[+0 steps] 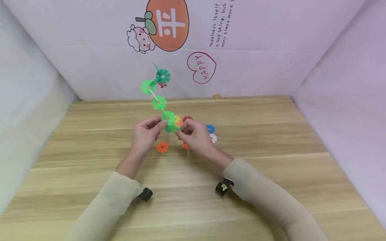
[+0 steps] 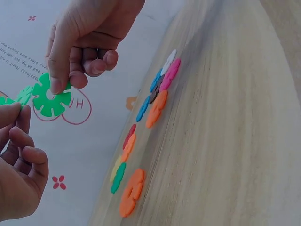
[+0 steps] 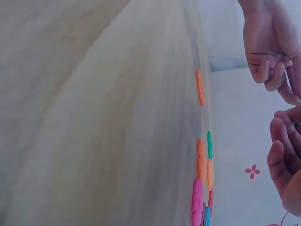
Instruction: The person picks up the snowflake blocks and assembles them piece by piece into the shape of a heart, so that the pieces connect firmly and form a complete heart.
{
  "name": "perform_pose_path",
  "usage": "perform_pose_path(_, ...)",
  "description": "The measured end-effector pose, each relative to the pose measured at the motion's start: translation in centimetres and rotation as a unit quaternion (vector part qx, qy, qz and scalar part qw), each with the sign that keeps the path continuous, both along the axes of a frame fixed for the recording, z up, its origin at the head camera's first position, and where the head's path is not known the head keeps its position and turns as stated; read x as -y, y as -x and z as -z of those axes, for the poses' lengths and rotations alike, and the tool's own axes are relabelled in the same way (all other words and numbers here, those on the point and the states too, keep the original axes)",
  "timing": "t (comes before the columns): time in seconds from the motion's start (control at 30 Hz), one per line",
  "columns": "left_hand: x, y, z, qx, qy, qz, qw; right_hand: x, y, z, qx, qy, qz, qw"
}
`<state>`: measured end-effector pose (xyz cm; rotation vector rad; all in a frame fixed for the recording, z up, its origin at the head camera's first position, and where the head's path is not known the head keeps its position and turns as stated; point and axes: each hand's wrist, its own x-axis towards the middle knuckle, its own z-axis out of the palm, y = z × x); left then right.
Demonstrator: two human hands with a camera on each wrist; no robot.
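Observation:
A zigzag chain of slotted green plastic discs [image 1: 158, 102], light green low down and darker green at its far end [image 1: 163, 76], is held up above the table. My left hand [image 1: 146, 134] pinches a light green disc of the chain between thumb and fingers. Close beside it, my right hand [image 1: 196, 135] pinches a green disc [image 2: 51, 99] at the chain's near end; in the left wrist view this disc faces the camera. Most of the chain is out of the right wrist view, where the left hand [image 3: 270, 49] shows above the right hand [image 3: 289, 160].
Loose slotted discs lie on the wooden table [image 1: 187, 207]: an orange one [image 1: 162, 147] to the left, and red [image 1: 187, 118], blue [image 1: 210, 128], white [image 1: 213, 138] and pink [image 2: 170, 74] ones behind or beside the right hand. A printed white cloth [image 1: 256, 67] stands behind.

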<state>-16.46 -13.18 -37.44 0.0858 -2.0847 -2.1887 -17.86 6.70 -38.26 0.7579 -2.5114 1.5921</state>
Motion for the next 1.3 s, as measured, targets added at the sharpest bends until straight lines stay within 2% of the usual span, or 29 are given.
perform_pose_path(0.17,-0.6,-0.2,0.0,0.01,0.01,0.011,0.9998,-0.6,-0.2,0.4,-0.054,-0.011,0.018,0.9983)
perform_pose_path(0.5,-0.9,-0.4,0.1,0.001,0.015,0.016,0.9998,-1.0,-0.4,0.7,-0.098,-0.02,0.009,0.9949)
perform_pose_path(0.8,-1.1,-0.5,-0.1,0.004,0.017,0.008,0.9998,-1.0,-0.5,0.7,-0.123,-0.021,0.002,0.9922)
perform_pose_path(1.3,-1.1,-0.6,-0.1,0.002,0.025,0.017,0.9995,-1.3,-0.5,0.9,-0.129,-0.043,0.008,0.9906)
